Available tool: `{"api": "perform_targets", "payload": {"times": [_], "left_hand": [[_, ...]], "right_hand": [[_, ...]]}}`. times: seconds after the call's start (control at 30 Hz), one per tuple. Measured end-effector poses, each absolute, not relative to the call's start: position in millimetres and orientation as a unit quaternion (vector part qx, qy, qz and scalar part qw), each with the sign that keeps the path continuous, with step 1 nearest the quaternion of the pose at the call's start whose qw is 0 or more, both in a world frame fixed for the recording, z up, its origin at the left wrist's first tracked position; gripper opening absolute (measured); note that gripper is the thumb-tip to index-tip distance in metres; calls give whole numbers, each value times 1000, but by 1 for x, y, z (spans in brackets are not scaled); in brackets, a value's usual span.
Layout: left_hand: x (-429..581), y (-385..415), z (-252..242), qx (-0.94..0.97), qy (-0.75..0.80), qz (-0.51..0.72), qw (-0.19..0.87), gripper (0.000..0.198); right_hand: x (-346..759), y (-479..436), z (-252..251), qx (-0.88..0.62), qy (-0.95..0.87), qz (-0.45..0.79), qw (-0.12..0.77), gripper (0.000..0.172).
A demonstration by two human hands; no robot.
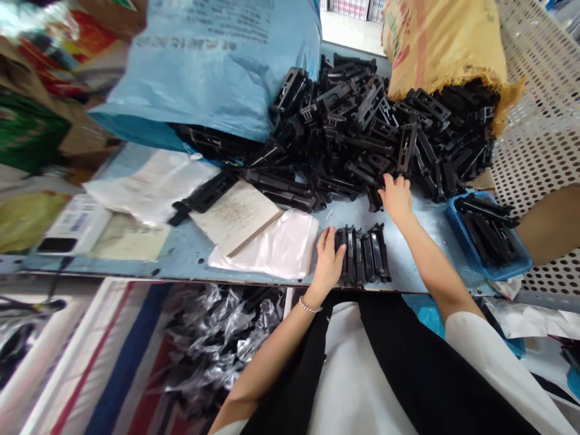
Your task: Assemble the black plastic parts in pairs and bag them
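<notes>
Several slim black plastic parts (362, 255) stand side by side in a short row near the bench's front edge. My left hand (328, 263) is at the row's left end, fingers and thumb closed around the leftmost part. Farther forward, my right hand (397, 198) reaches to the near edge of a large heap of similar black parts (348, 130). Its fingers are apart, and the fingertips meet the lower end of a long slotted part (406, 150). Whether they grip it is not clear.
A blue sack (212, 66) and a yellow sack (446, 45) spill parts onto the bench. Left of the row lie clear plastic bags (290, 248) and a pale board (240, 217). At right, a blue basket (516, 269) holds parts beside a perforated white panel (539, 121).
</notes>
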State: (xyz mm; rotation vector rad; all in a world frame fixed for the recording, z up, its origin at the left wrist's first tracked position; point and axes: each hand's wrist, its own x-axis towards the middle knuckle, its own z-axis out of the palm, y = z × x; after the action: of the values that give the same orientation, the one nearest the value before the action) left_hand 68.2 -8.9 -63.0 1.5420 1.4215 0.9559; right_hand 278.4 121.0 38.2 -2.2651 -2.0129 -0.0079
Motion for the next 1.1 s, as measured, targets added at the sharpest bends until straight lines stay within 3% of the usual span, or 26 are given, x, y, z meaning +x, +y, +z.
{"api": "perform_targets", "payload": {"times": [0.1,0.23,0.33,0.47,0.53,0.6,0.67,0.77,0.87,0.93,1.1], "left_hand": [[72,-6,-63,614,534,382,438,62],[69,0,-62,578,518,412,477,63],[59,4,-52,520,516,458,504,66],[46,16,-17,437,448,553,551,69],[45,21,5,401,385,577,598,70],[46,21,24,379,355,567,639,66],[46,16,37,378,363,537,661,57],[47,5,46,396,389,488,674,51],[50,-4,44,411,410,461,672,54],[54,-7,40,419,425,457,659,57],[54,-5,32,438,440,469,628,59]], "right_hand": [[244,118,37,-671,-738,-32,62,33],[204,137,26,-605,-794,35,46,49],[203,149,29,-635,-756,106,121,46],[216,116,42,-543,-671,439,249,35],[220,83,45,-428,-618,616,234,36],[224,52,47,-368,-599,683,196,45],[229,31,53,-399,-633,632,202,52],[237,23,70,-501,-722,393,271,50],[238,29,82,-506,-786,210,287,43],[236,33,80,-497,-790,215,287,42],[233,30,59,-523,-676,423,300,44]]}}
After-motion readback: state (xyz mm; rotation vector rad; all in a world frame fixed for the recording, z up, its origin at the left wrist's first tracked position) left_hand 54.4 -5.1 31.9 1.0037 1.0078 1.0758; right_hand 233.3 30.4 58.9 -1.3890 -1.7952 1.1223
